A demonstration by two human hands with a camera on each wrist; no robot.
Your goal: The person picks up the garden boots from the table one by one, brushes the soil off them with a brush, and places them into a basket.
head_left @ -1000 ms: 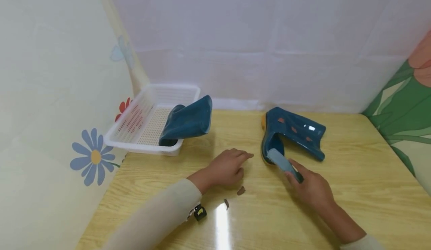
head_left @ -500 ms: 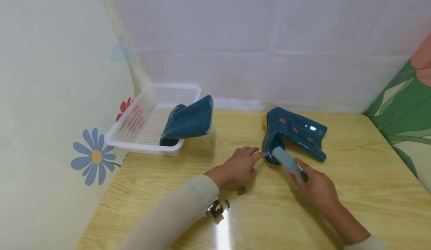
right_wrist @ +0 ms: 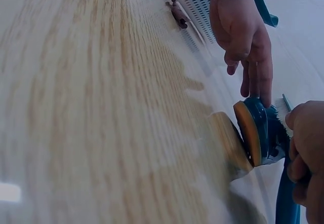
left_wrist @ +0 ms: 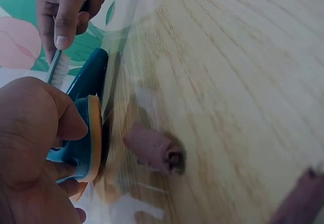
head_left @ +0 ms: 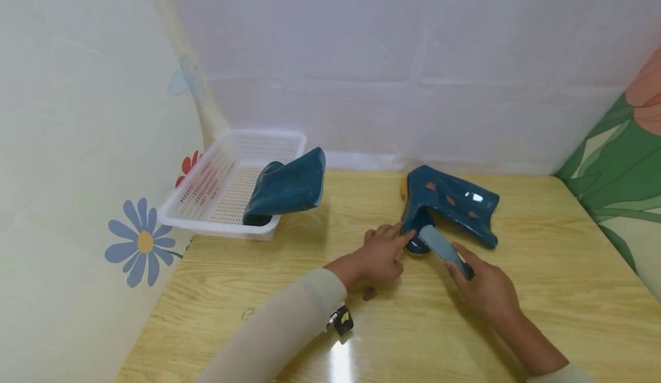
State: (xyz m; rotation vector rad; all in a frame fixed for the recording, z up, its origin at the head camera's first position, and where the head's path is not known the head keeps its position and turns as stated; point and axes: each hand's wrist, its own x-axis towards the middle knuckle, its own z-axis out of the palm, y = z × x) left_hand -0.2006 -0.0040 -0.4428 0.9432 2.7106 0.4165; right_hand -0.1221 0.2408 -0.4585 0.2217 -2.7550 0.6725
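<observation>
A glossy dark blue rain boot [head_left: 457,199] with small reddish-brown marks lies on its side, its yellow sole edge facing left. My right hand [head_left: 488,291] grips a brush [head_left: 441,248], whose bristle end is at the toe of the boot. White bristles [left_wrist: 61,74] show in the left wrist view. My left hand [head_left: 379,257] touches the toe from the left with extended fingers; in the right wrist view these fingers [right_wrist: 265,79] reach down onto the toe beside the orange-yellow sole [right_wrist: 248,130].
A white plastic basket [head_left: 217,226] stands at the back left. Another blue boot [head_left: 289,182] leans over its right rim. Brown curled scraps [left_wrist: 154,149] lie on the wooden table [head_left: 542,285] near my left hand. A pale cloth wall [head_left: 387,73] rises behind.
My left hand has moved right and come onto the boot's toe. The brush has shifted slightly right at the toe. The boot looks unmoved.
</observation>
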